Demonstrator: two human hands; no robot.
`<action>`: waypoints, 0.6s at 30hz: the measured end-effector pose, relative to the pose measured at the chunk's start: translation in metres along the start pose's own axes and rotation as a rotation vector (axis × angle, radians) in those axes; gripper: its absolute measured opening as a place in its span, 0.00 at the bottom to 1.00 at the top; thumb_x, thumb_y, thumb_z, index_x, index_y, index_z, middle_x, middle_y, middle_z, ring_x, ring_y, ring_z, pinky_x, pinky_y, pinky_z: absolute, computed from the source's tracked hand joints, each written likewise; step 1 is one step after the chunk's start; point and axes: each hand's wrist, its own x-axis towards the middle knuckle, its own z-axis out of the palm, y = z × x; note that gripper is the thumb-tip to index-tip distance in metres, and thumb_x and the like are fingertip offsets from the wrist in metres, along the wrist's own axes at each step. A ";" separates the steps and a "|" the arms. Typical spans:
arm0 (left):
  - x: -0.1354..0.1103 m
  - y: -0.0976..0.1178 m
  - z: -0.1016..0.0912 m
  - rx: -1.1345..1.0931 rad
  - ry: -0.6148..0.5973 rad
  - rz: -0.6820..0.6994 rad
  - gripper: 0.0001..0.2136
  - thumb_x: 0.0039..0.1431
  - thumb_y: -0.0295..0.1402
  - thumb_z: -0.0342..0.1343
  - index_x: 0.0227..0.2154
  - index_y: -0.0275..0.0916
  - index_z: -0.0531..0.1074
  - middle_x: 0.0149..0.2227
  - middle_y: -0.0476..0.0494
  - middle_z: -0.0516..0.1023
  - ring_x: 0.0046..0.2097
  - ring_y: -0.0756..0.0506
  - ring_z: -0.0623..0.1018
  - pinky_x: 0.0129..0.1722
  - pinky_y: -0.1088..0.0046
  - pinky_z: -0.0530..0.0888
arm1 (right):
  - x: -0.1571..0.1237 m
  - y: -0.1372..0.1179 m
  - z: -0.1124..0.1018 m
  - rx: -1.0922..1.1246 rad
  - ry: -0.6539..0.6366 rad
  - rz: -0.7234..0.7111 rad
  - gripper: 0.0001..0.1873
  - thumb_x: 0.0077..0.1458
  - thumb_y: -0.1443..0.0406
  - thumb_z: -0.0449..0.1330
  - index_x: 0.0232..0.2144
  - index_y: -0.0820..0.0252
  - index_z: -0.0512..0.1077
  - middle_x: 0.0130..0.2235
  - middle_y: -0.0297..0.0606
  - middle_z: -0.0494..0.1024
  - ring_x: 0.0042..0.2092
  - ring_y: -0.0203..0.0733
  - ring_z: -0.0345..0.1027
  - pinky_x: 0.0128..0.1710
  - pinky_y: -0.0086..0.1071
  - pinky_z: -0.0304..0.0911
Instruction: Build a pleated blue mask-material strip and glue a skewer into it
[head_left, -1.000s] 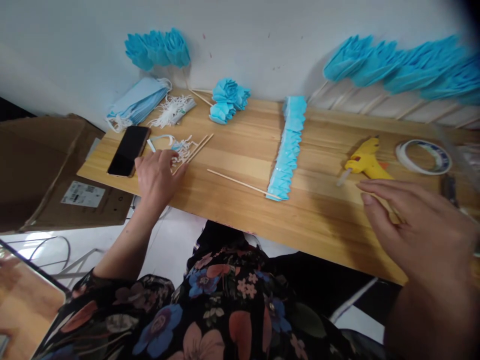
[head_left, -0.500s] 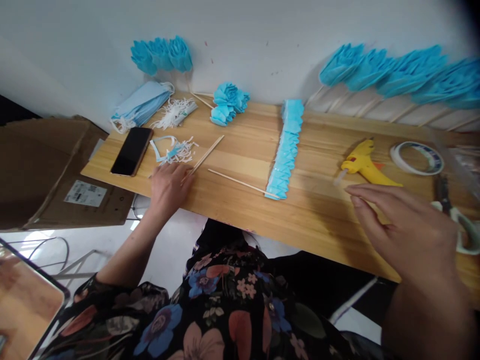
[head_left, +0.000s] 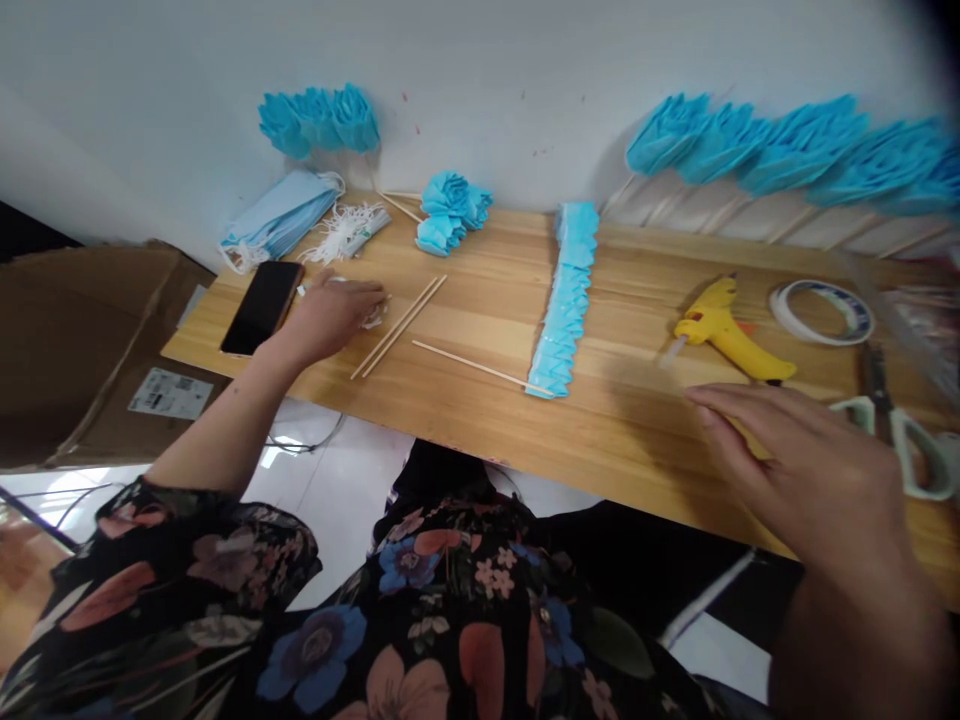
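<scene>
My left hand (head_left: 334,315) lies palm down over a small heap of white and blue trimmings (head_left: 376,314), fingers curled over it and tips partly hidden. Two thin wooden sticks (head_left: 403,328) lie side by side just right of it. My right hand (head_left: 810,465) hovers above the table's right part, thumb and forefinger pinched together; anything between them is too small to make out. Beyond it rests a yellow glue gun (head_left: 716,325). Mid-table is a pleated blue strip (head_left: 564,300), with the end of another stick (head_left: 469,366) lying across its near end.
Blue fabric flowers on sticks (head_left: 802,145) lean on the wall, with more flowers (head_left: 454,212) lying nearby. Face masks (head_left: 281,215), white ear-loop cords (head_left: 343,232) and a phone (head_left: 262,308) are at left. Tape (head_left: 821,312) and scissors (head_left: 889,425) lie at right; a cardboard box (head_left: 90,350) stands left.
My left hand has moved away from me and slightly left, off the two sticks and onto the trimmings. My right hand keeps its pinch in nearly the same place.
</scene>
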 end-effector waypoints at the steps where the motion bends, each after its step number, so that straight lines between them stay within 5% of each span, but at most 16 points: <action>1: -0.007 -0.002 -0.002 -0.007 0.001 0.002 0.21 0.69 0.28 0.44 0.56 0.41 0.78 0.63 0.37 0.79 0.63 0.36 0.78 0.70 0.42 0.59 | -0.002 0.001 0.000 -0.004 -0.005 0.003 0.05 0.64 0.71 0.64 0.41 0.66 0.80 0.39 0.44 0.86 0.37 0.52 0.82 0.38 0.40 0.73; 6: -0.035 -0.016 -0.027 -0.049 0.082 -0.021 0.22 0.65 0.26 0.42 0.48 0.37 0.82 0.61 0.38 0.80 0.64 0.39 0.77 0.70 0.48 0.63 | -0.006 0.005 0.001 -0.035 -0.002 -0.014 0.05 0.65 0.70 0.63 0.40 0.66 0.81 0.38 0.44 0.86 0.36 0.51 0.82 0.36 0.40 0.72; 10: -0.043 -0.025 -0.040 -0.113 0.173 -0.272 0.24 0.67 0.27 0.42 0.57 0.29 0.79 0.63 0.35 0.79 0.63 0.40 0.78 0.65 0.57 0.71 | -0.003 0.005 0.004 -0.054 -0.001 -0.019 0.06 0.66 0.69 0.63 0.40 0.66 0.81 0.38 0.44 0.86 0.36 0.51 0.82 0.36 0.39 0.70; 14: -0.039 -0.033 -0.031 -0.137 0.119 -0.461 0.25 0.67 0.27 0.44 0.63 0.30 0.74 0.63 0.35 0.78 0.61 0.40 0.79 0.63 0.56 0.73 | 0.000 0.003 0.006 -0.042 0.001 -0.031 0.06 0.66 0.69 0.63 0.40 0.66 0.81 0.38 0.44 0.86 0.36 0.50 0.82 0.36 0.38 0.70; 18: -0.024 -0.045 -0.011 -0.137 0.097 -0.416 0.26 0.67 0.26 0.44 0.65 0.28 0.71 0.66 0.34 0.75 0.63 0.40 0.76 0.66 0.56 0.71 | 0.000 0.002 0.006 -0.029 -0.003 -0.051 0.06 0.66 0.70 0.63 0.40 0.67 0.81 0.37 0.43 0.86 0.37 0.50 0.83 0.37 0.38 0.71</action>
